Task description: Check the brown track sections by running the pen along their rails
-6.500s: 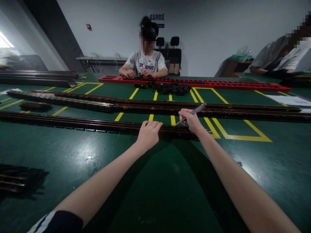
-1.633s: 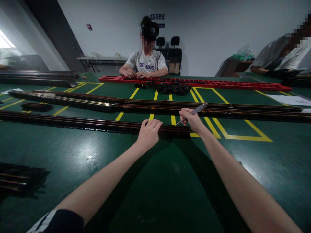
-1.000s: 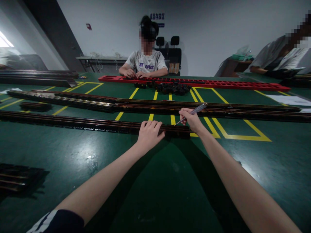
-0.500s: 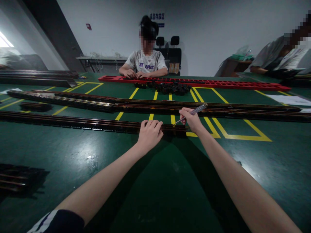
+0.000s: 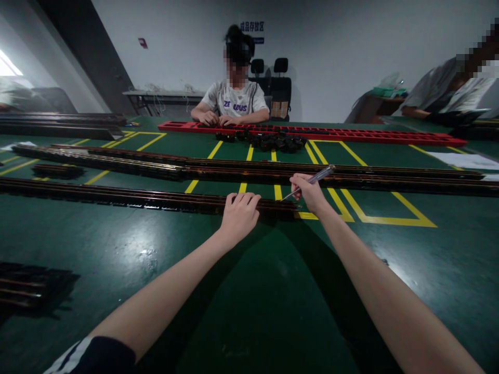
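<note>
A long black rail with copper-coloured strips [image 5: 163,200] lies across the green table [image 5: 257,291] in front of me. My left hand [image 5: 239,215] is wrapped over this rail near its right end, fingers on the far side. In a pinch, my right hand [image 5: 307,193] holds a screwdriver [image 5: 323,173] with a clear handle, slanting down to the left. Its thin shaft reaches the top of the rail, right of my left hand. Whether the tip touches the rail is too small to tell.
Behind lie more long black rails [image 5: 351,176]. Farther back, a red slotted rack [image 5: 351,135] stands beside a pile of black parts [image 5: 276,141]. A person [image 5: 236,101] works there; another sits far right. A short rail bundle [image 5: 35,288] lies at the near left.
My right hand and the screwdriver have shifted slightly to the right. The rail's right end has moved a little left, and my left hand stays on it.
</note>
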### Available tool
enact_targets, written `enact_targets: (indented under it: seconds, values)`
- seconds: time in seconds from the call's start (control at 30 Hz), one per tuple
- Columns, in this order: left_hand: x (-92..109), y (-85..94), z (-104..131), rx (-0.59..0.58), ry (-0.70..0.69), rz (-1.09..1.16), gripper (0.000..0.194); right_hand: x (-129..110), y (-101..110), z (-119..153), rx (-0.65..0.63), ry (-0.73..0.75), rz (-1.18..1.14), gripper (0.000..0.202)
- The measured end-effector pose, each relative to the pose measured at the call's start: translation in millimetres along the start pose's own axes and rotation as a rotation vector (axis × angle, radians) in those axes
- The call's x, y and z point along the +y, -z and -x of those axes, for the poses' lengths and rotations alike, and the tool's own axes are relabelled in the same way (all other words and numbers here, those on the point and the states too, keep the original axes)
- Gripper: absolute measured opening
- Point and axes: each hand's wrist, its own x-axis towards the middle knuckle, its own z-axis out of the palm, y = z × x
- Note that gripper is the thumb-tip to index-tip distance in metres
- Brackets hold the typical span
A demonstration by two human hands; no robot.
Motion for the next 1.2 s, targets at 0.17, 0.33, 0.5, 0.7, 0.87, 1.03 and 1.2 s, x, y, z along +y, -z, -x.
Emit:
enact_targets:
  seconds: [0.17, 0.33, 0.5, 0.7, 0.87, 1.03, 1.2]
  values:
    - [-2.4, 0.9, -1.0, -0.032, -0.012, 0.022, 0.036, 2.6, 3.0, -2.0, 0.032, 0.011, -0.015, 0.033]
    - [-3.0, 1.3, -1.0, -0.029, -0.021, 0.025, 0.035, 5.1, 5.5, -4.1, 0.043, 0.016, -0.049, 0.033]
    - [-2.8, 2.0, -1.1, -0.031, -0.017, 0.045, 0.035, 7.3, 6.4, -4.2, 0.042, 0.023, -0.061, 0.032]
    - [-2.5, 3.7, -1.6, -0.047, -0.008, 0.059, 0.034, 7.8, 7.4, -2.8, 0.047, 0.030, -0.033, 0.035]
    - [-2.5, 3.8, -1.8, -0.052, -0.010, 0.070, 0.034, 6.7, 6.8, -1.7, 0.059, 0.028, -0.035, 0.036]
    - [-2.2, 3.5, -1.9, -0.043, -0.007, 0.065, 0.034, 6.4, 8.0, -1.1, 0.038, 0.019, -0.034, 0.037]
    - [-2.3, 3.3, -2.4, -0.038, -0.008, 0.076, 0.034, 8.1, 9.9, -1.8, 0.039, 0.031, -0.038, 0.037]
